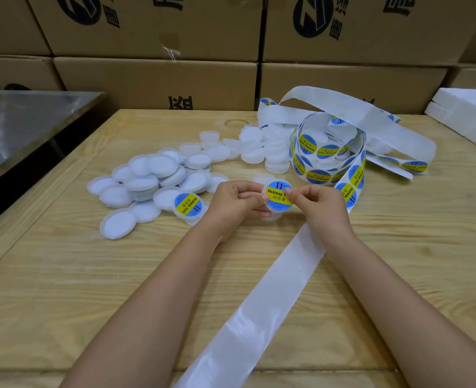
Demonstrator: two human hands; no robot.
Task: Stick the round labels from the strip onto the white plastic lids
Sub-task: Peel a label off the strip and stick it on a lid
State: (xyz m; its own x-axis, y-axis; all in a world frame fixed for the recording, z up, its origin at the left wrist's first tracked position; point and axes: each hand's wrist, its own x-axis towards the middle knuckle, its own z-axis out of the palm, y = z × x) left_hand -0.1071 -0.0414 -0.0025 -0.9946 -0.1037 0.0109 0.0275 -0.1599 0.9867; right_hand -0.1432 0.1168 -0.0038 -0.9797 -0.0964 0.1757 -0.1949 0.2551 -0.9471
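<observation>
Both forearms reach from the near edge and meet over the middle of the bench (63,275). Between the hands sits a white plastic lid (280,210) topped by a round label (276,191), blue and yellow. The left hand (236,200) curls its fingers round the lid's left side. The right hand (318,204) pinches the label's right edge between thumb and forefinger. The label strip (259,303) passes under the right wrist. A labelled lid (188,205) lies just left of the left hand.
</observation>
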